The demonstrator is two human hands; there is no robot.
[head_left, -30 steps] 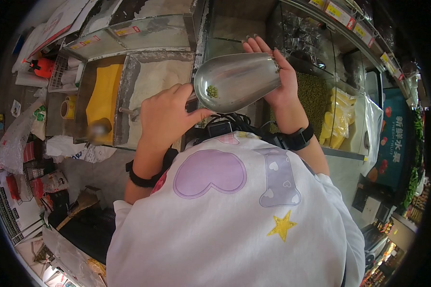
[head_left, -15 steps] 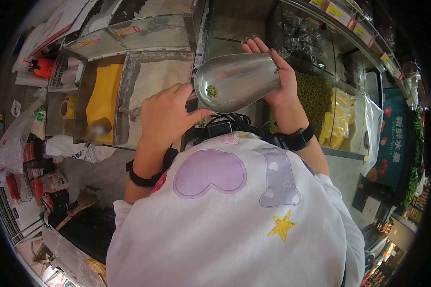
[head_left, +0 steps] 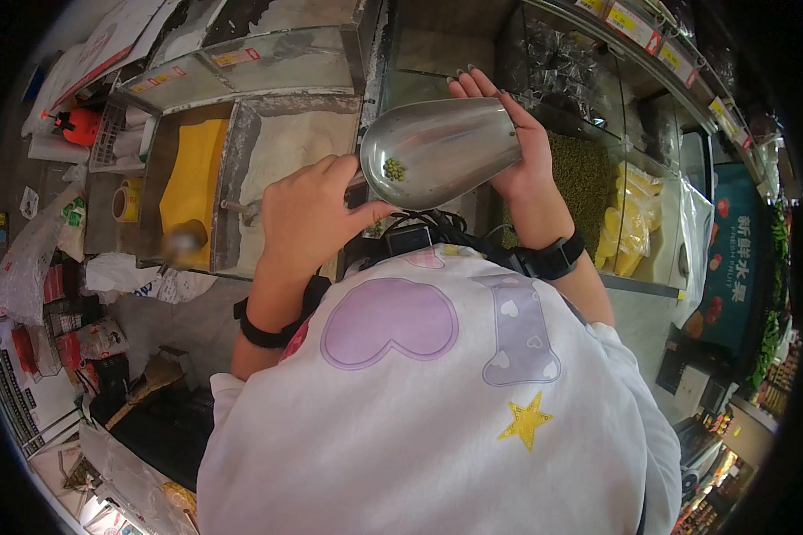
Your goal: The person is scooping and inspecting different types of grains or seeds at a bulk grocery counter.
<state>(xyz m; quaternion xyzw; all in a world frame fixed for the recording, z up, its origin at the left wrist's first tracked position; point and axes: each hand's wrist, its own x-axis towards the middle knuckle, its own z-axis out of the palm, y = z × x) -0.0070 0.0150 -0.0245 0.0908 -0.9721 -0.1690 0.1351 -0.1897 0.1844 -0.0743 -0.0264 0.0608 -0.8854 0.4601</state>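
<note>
Next to nothing differs from the frame half a second ago: the scoop [head_left: 442, 147] has drifted a hair leftward at most, and the small cluster of green beans [head_left: 393, 168] lies in the same spot, low in its rounded left end. The bins and bags around it stand as they did.

Both hands are raised in front of the shirt [head_left: 393, 419], with the scoop level or nearly so between them, its hollow facing up. The left hand [head_left: 308, 209] is back upward, fingers curled around the handle at the scoop's left end, thumb stretched to the right along the near side; most of the handle is hidden in the grip. The right hand [head_left: 528, 165] is turned palm up and flat, fingers nearly straight and pointing away from the body past the scoop's far edge. The scoop's narrower right end lies over its palm, apparently against it; how much weight the palm carries I cannot tell. Both forearms slant inward, a black band [head_left: 259, 332] on the left wrist and a watch [head_left: 558, 258] on the right.

White powder [head_left: 290, 147] lies beyond the left hand, and a bin of green grains [head_left: 584, 174] is just beside the right.
</note>
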